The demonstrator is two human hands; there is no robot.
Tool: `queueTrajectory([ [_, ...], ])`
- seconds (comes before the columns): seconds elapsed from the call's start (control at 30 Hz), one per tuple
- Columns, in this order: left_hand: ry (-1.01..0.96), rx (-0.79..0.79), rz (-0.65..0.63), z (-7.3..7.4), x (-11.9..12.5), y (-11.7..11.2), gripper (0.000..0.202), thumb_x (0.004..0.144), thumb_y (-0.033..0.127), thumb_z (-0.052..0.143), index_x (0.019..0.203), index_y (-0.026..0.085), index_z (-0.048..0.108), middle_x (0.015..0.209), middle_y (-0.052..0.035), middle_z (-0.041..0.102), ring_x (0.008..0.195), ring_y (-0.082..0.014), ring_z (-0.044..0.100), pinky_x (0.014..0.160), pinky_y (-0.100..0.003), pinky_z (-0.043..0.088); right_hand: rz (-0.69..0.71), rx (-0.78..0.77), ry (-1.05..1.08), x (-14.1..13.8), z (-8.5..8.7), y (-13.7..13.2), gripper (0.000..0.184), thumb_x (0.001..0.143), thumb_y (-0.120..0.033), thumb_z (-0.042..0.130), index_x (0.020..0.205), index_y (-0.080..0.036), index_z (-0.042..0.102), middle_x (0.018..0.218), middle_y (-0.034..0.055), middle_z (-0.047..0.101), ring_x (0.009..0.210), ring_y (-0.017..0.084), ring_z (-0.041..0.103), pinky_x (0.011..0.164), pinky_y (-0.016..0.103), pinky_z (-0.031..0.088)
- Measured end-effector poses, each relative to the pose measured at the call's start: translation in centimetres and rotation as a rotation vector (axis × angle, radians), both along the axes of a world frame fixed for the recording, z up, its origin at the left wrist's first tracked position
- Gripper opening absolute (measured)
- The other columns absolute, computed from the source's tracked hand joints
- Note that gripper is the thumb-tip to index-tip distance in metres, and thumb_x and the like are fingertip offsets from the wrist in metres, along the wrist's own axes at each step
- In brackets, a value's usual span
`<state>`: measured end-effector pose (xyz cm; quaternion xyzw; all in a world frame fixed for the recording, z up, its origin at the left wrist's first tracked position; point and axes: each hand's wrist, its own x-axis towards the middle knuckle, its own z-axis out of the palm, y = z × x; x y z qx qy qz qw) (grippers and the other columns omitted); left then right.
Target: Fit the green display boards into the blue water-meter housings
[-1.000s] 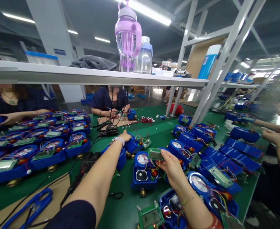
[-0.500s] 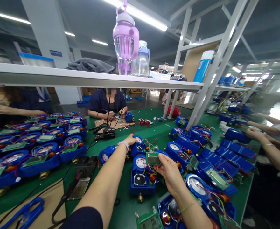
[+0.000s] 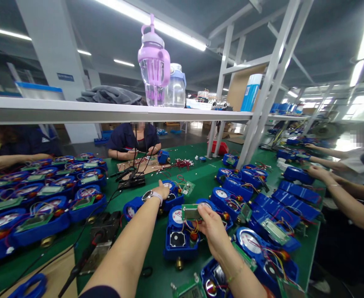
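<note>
Head view: right hand point(image 3: 211, 229) pinches a green LCD circuit board point(image 3: 191, 212), long axis left-right, lower centre, above a blue meter housing point(image 3: 177, 244); left hand point(image 3: 161, 191) lies on another blue housing point(image 3: 173, 198), grip unclear, farther from the board.

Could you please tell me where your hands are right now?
Right hand: holding green circuit board over blue meter. Left hand: on second meter. Coloured wires below board.

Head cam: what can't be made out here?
Head view only:
The right hand hides the lower part of the green circuit board with its small LCD.
The left hand covers part of the blue plastic meter housing.
The bottom edge cuts off a lower green circuit board.
Whatever the far co-worker's hands hold is too small to identify.
</note>
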<state>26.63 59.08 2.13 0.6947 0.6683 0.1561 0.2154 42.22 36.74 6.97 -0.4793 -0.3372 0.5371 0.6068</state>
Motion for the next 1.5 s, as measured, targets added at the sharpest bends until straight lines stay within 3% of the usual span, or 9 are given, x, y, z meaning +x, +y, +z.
queueTrajectory([
  [0.2, 0.187, 0.055, 0.049, 0.6, -1.2, -2.7, 0.046, 0.089, 0.036, 0.058, 0.13, 0.018, 0.049, 0.139, -0.0117, 0.047, 0.127, -0.0302, 0.045, 0.105, -0.058, 0.036, 0.006, 0.025, 0.027, -0.4, 0.0, 0.0, 0.039, 0.065, -0.054, 0.076, 0.076, -0.017, 0.068, 0.079, 0.0028, 0.069, 0.072, 0.014, 0.058, 0.064, 0.024, 0.046],
  [0.4, 0.134, 0.366, -0.202, 2.0, -1.1, -5.6, 0.06, 0.093, 0.026, 0.051, 0.147, 0.024, 0.026, 0.159, -0.0092, 0.012, 0.144, -0.0314, 0.016, 0.116, -0.059, 0.007, -0.01, 0.032, 0.053, -0.2, -0.5, 0.3, 0.038, 0.067, -0.054, 0.074, 0.081, -0.019, 0.069, 0.078, 0.0029, 0.069, 0.067, 0.014, 0.059, 0.06, 0.024, 0.044],
  [0.57, 0.017, 0.345, -0.502, 2.2, -0.7, -6.4, 0.05, 0.091, 0.023, 0.054, 0.14, 0.024, 0.041, 0.146, -0.0094, 0.042, 0.133, -0.0252, 0.041, 0.114, -0.05, 0.027, -0.022, 0.033, 0.06, -0.1, -0.8, 0.5, 0.039, 0.065, -0.054, 0.076, 0.08, -0.019, 0.069, 0.075, 0.0025, 0.069, 0.067, 0.014, 0.06, 0.06, 0.024, 0.046],
  [0.73, -0.096, 0.215, -0.565, 2.1, -1.2, -6.5, 0.034, 0.092, 0.035, 0.053, 0.122, 0.019, 0.056, 0.112, -0.0075, 0.064, 0.1, -0.0192, 0.062, 0.094, -0.044, 0.049, -0.047, 0.026, 0.062, -0.1, -1.0, 0.8, 0.04, 0.065, -0.055, 0.075, 0.079, -0.018, 0.068, 0.075, 0.0026, 0.069, 0.068, 0.014, 0.061, 0.059, 0.023, 0.045],
  [0.97, -0.105, 0.214, -0.423, 3.5, -2.3, -6.4, 0.064, 0.085, 0.053, 0.057, 0.135, 0.016, 0.041, 0.116, -0.0118, 0.062, 0.103, -0.0235, 0.061, 0.091, -0.042, 0.048, -0.035, 0.017, 0.062, -0.3, -1.2, 0.8, 0.041, 0.064, -0.056, 0.075, 0.08, -0.018, 0.068, 0.076, 0.0022, 0.069, 0.065, 0.013, 0.059, 0.058, 0.022, 0.044],
  [1.1, 0.018, 0.382, -0.413, 4.6, 0.1, -6.9, 0.085, 0.073, 0.051, 0.07, 0.143, 0.021, 0.031, 0.144, -0.0162, 0.041, 0.138, -0.0356, 0.03, 0.111, -0.053, 0.026, -0.002, 0.019, 0.066, -0.5, -1.1, 0.6, 0.041, 0.064, -0.055, 0.075, 0.081, -0.019, 0.069, 0.076, 0.0022, 0.069, 0.067, 0.013, 0.059, 0.058, 0.021, 0.044],
  [1.17, 0.081, 0.436, -0.537, 5.2, 2.1, -6.7, 0.078, 0.076, 0.045, 0.07, 0.142, 0.025, 0.034, 0.149, -0.011, 0.036, 0.141, -0.0332, 0.025, 0.114, -0.055, 0.018, 0.009, 0.024, 0.064, -0.6, -1.0, 0.5, 0.04, 0.065, -0.055, 0.075, 0.082, -0.019, 0.069, 0.076, 0.002, 0.069, 0.067, 0.013, 0.06, 0.059, 0.021, 0.044],
  [1.27, 0.178, 0.431, -0.701, 5.8, 5.0, -6.0, 0.049, 0.084, 0.039, 0.064, 0.128, 0.021, 0.051, 0.135, -0.0089, 0.052, 0.127, -0.0278, 0.045, 0.109, -0.054, 0.03, 0.015, 0.03, 0.051, -0.6, -0.8, 0.2, 0.042, 0.064, -0.056, 0.076, 0.082, -0.019, 0.069, 0.076, 0.0019, 0.069, 0.067, 0.013, 0.059, 0.059, 0.021, 0.044],
  [1.5, 0.254, 0.426, -0.691, 4.8, 5.4, -5.7, 0.028, 0.091, 0.039, 0.055, 0.105, 0.016, 0.062, 0.108, -0.007, 0.064, 0.099, -0.0193, 0.061, 0.09, -0.043, 0.05, 0.03, 0.037, 0.02, -0.6, -0.6, 0.0, 0.044, 0.065, -0.06, 0.074, 0.082, -0.019, 0.069, 0.077, 0.0022, 0.069, 0.07, 0.014, 0.06, 0.061, 0.022, 0.044],
])
